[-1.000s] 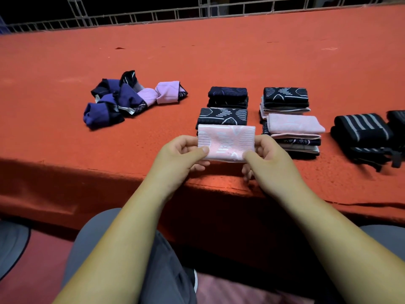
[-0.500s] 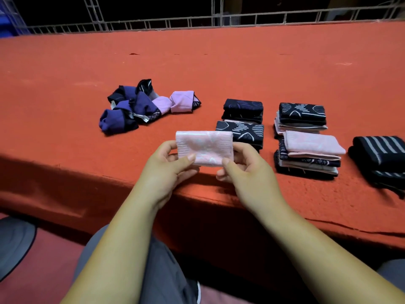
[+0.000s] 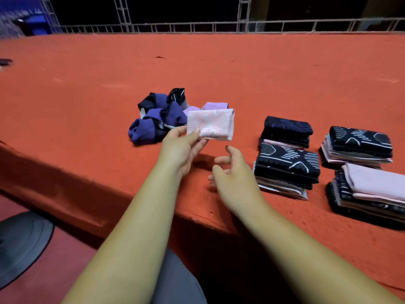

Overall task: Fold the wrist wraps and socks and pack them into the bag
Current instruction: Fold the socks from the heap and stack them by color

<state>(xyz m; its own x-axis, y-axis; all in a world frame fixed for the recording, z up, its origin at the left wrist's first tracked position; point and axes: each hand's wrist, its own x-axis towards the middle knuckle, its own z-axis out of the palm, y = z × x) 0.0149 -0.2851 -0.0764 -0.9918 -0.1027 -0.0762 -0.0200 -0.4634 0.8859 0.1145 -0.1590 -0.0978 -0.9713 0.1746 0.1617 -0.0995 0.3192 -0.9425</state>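
My left hand (image 3: 183, 148) pinches a folded pink patterned sock (image 3: 211, 123) by its left end and holds it above the orange table, in front of a loose pile of purple and dark socks (image 3: 157, 117). My right hand (image 3: 233, 172) hovers just below and right of the sock, fingers apart, holding nothing. To the right lie several stacks of folded socks: a dark one at the back (image 3: 287, 130), a patterned black one in front (image 3: 287, 165), another at the far right (image 3: 359, 143) and one topped with pink (image 3: 372, 185).
The orange felt table (image 3: 219, 69) stretches far back to a metal railing (image 3: 219, 26). Its front edge (image 3: 87, 194) drops off near my knees. A dark round base (image 3: 19, 242) lies on the floor at lower left.
My right hand has let go of the pink sock and dropped back. My left hand has carried the sock left toward the loose pile, and the view has swung left.
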